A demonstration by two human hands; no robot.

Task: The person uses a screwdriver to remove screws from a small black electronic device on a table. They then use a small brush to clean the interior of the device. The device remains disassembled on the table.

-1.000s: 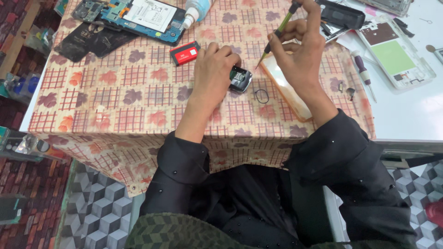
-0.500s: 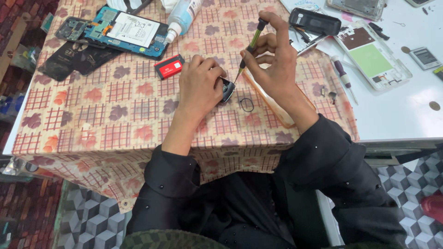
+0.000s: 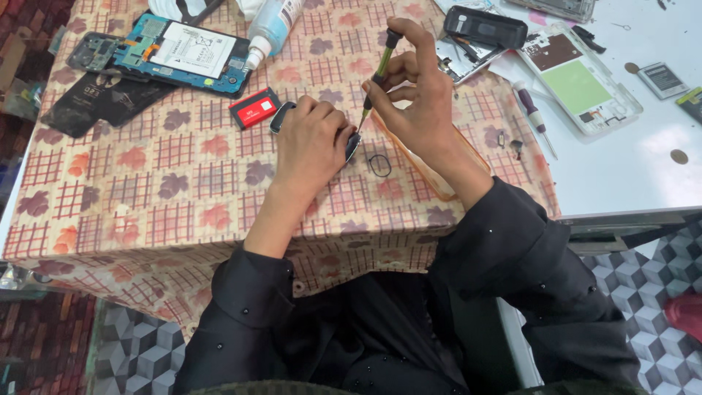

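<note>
Head view showed a table under a checked, leaf-patterned cloth (image 3: 161, 197), strewn with phone parts: an opened blue-framed phone (image 3: 183, 55) far left, a clear case (image 3: 439, 175) right of centre, a small red block (image 3: 254, 107). At mid-table the left hand (image 3: 311, 143) was closed down over a small dark device (image 3: 351, 146), pinning it to the cloth. Just right, the right hand (image 3: 417, 102) pinched a slim screwdriver (image 3: 374, 82) in its fingertips, tip down on the device's edge. A small dark ring (image 3: 379, 165) lay loose nearby. Judged from this, the tip might have slipped toward the left fingers, and tiny parts could have vanished into the busy pattern.
</note>
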